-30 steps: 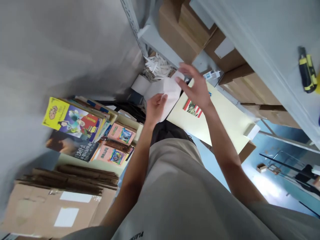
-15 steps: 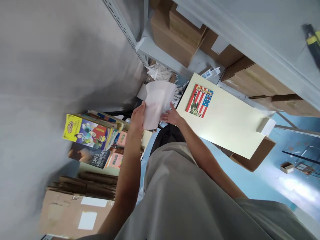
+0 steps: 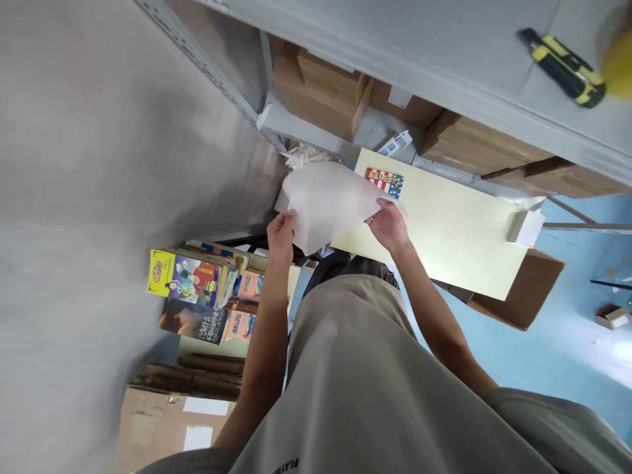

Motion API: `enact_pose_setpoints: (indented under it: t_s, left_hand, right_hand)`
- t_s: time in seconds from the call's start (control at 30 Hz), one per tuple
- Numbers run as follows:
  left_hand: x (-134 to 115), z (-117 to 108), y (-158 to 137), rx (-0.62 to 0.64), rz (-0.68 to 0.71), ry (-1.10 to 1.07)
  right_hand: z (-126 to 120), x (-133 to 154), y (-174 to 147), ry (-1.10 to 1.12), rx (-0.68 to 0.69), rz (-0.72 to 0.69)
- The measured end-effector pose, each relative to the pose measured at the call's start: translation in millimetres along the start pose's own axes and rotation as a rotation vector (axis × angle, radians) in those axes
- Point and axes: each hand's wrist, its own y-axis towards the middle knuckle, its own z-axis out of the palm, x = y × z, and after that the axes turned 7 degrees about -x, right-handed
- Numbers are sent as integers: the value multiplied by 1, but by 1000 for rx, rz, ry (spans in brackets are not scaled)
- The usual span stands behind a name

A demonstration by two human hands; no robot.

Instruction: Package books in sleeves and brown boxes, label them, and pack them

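Observation:
A thin, whitish, slightly see-through sheet [image 3: 330, 201] is spread in the air between my two hands; whether it is foam or paper I cannot tell. My left hand [image 3: 281, 234] pinches its near left edge. At the right edge, my right hand [image 3: 389, 224] grips it between thumb and fingers. Below the sheet's right end lies a cream-coloured board [image 3: 454, 230]. On that board a book with a flag-patterned cover [image 3: 388, 183] is partly hidden by the sheet.
Stacked books [image 3: 192, 276] stand at the left, beyond my left forearm, above folded cardboard [image 3: 168, 415]. Shelving [image 3: 395, 59] crosses the top, with cardboard boxes [image 3: 316, 99] below and a utility knife [image 3: 563, 69] on it. White paper shreds [image 3: 306, 155] lie behind the sheet. A small white box [image 3: 526, 228] sits on the board.
My right hand has moved right and now grips the sheet's edge; its fingers were spread beside it before. The sheet has widened and now covers part of the flag-patterned book.

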Motion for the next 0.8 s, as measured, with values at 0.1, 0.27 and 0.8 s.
enact_pose_setpoints:
  t_s: [0.1, 0.27, 0.8]
  left_hand:
    - [-3, 44, -12, 16, 36, 86]
    - [2, 125, -34, 104, 168, 261]
    - [68, 275, -120, 155, 232, 836]
  right_hand:
    - [-51, 32, -39, -33, -63, -101]
    - [-152, 32, -90, -126, -231, -62]
    - [-385, 29, -86, -184, -567, -17]
